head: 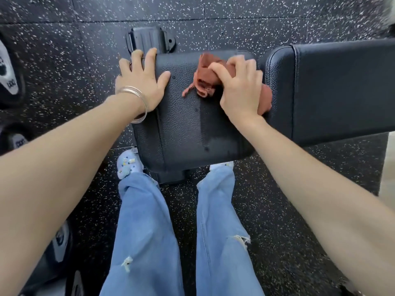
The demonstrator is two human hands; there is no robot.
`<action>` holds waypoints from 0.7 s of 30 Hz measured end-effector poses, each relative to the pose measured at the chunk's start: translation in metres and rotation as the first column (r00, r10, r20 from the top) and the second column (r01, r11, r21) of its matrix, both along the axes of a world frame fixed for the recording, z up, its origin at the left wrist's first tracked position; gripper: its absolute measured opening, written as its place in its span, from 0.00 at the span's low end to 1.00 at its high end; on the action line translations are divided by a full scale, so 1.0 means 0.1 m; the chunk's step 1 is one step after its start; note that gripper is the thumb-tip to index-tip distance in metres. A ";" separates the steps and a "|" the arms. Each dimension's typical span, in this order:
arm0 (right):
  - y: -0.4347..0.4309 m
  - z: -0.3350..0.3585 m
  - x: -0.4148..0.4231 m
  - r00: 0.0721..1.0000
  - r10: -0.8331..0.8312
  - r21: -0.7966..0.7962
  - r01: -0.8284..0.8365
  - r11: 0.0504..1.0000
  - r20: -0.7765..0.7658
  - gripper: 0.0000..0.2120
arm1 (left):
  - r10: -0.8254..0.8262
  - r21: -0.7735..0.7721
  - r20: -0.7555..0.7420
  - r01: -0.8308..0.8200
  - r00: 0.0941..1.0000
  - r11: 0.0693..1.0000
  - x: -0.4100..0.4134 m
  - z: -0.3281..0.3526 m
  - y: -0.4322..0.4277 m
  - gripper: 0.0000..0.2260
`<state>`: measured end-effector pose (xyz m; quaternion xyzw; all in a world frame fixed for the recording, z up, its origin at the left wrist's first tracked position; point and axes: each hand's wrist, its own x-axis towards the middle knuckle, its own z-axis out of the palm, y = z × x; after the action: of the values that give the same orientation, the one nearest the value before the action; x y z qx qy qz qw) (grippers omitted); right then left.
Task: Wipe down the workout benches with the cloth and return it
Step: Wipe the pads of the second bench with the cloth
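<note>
- The seat pad (188, 129) of a black bench is right in front of the person, seen from above.
- The longer back pad (342, 88) sits just beside it on the right, with a thin gap between the two.
- The cloth (205, 82) is red-brown and all bunched up. It lies on the far right part of the seat pad, close to that gap.
- The right hand (240, 88) is on top of the cloth. Its fingers curl round the cloth and hold it down on the pad. A bit of cloth sticks out on each side of the hand.
- The left hand (142, 82) lies flat on the far left corner of the seat pad. Its fingers are straight and spread out and hold nothing. The thumb points across the pad toward the cloth.
- Thin silver bangles (137, 101) hang round the left wrist.
- A darker stripe (206, 124) runs down the seat pad below the cloth.
- The person stands at the near edge of the seat in torn blue jeans (145, 231). A pale blue shoe (128, 165) peeks out by the pad.
- The floor (64, 60) is black with white specks.
- Black weights (9, 82) lie on the floor at the far left.
</note>
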<state>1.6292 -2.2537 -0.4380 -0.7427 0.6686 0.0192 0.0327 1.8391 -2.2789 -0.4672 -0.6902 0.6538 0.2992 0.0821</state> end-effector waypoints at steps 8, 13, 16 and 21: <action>0.21 0.01 -0.13 0.991 -0.048 0.003 0.048 0.999 0.123 0.26 | 0.008 0.037 0.016 -0.008 1.000 0.999 -0.02 0.05 -0.02 0.27; 1.50 0.01 -0.28 0.983 -0.005 0.042 -0.003 0.999 0.186 0.30 | -0.001 0.058 0.024 -0.001 1.000 0.998 -0.02 0.07 -0.04 0.28; 1.26 -0.02 -0.30 0.986 0.052 0.000 -0.053 0.999 0.161 0.29 | -0.012 0.053 0.029 0.011 1.000 0.999 -0.02 0.05 -0.03 0.27; 0.20 0.03 -0.10 0.985 -0.113 0.031 0.110 0.993 0.133 0.25 | 0.002 0.051 0.025 -0.003 1.000 0.999 0.00 0.03 -0.04 0.27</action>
<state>1.6193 -2.2335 -0.4353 -0.7033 0.7050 -0.0249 0.0878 1.8391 -2.2831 -0.4640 -0.6923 0.6440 0.3074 0.1076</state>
